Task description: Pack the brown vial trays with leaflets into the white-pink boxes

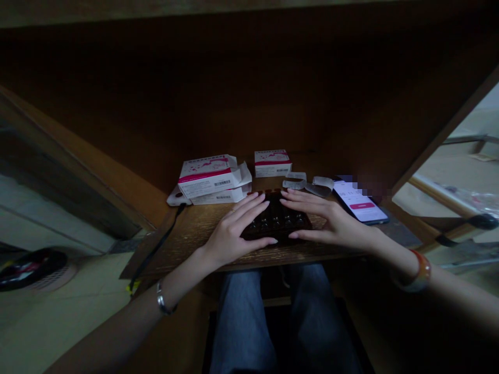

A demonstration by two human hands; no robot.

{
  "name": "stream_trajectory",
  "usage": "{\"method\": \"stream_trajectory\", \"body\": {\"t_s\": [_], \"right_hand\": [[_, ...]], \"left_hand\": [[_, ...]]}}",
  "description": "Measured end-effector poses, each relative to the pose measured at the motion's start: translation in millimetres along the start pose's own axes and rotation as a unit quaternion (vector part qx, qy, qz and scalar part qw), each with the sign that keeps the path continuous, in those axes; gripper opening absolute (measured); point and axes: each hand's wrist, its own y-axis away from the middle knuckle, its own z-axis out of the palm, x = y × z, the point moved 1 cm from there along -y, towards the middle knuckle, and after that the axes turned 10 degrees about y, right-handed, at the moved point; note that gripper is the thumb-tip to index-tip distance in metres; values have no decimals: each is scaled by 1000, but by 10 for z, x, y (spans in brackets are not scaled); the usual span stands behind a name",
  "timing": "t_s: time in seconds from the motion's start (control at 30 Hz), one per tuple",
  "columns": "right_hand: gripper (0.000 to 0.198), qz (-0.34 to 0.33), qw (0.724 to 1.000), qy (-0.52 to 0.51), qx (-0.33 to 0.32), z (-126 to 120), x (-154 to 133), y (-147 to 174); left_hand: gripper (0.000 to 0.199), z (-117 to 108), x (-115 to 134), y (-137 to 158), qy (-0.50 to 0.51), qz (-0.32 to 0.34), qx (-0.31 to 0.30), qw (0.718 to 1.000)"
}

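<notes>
A dark brown, glossy block of what look like small glass vials (276,217) lies on the wooden surface in front of me; the dim light hides its exact make-up. My left hand (237,223) spans its left end, fingers along the far side and thumb at the near edge. Mirroring it, my right hand (331,218) grips the right end the same way. Just beyond the right fingers are clear, curved plastic pieces (319,186). White-and-pink boxes (208,174) are stacked behind my left hand, the lower one with its end flap open.
Another white-and-pink box (273,163) stands at the back. A phone (360,201) with a lit screen lies to the right. A black cable (161,239) runs from a white power strip (175,199) over the left edge. A lined bin (39,270) stands on the floor at left.
</notes>
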Motion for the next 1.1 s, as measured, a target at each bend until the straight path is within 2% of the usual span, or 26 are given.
{"method": "stream_trajectory", "body": {"t_s": [0.1,0.27,0.4,0.47,0.57,0.67,0.77,0.83,0.9,1.0,1.1], "right_hand": [[69,-6,1000,7,-3,-2,-3,-6],[79,-13,1000,9,8,26,36,12],[76,-16,1000,7,25,35,56,3],[75,-22,999,7,28,27,57,-10],[74,-22,999,1,23,9,48,-21],[75,-6,1000,-15,16,5,33,-5],[73,39,997,-47,49,26,46,13],[61,107,985,-83,107,44,83,8],[50,191,962,-131,148,61,127,-11],[43,265,937,-192,121,70,149,-48],[37,260,936,-230,64,53,107,-65]], "left_hand": [[70,8,1,-1,-6,1,7,1000],[81,27,9,4,15,-16,-7,1000],[71,10,16,-16,47,-63,-10,997],[79,-5,-6,-30,54,-111,-5,992],[105,-9,-73,-48,98,-171,-15,980],[105,7,-121,-67,188,-181,-39,965],[95,0,-113,-96,206,-182,-22,961],[92,-19,-86,-122,196,-181,-13,964],[89,-42,-61,-151,184,-178,-8,967],[87,-66,-38,-189,175,-175,-3,969],[87,-61,-19,-214,189,-183,0,965]]}}
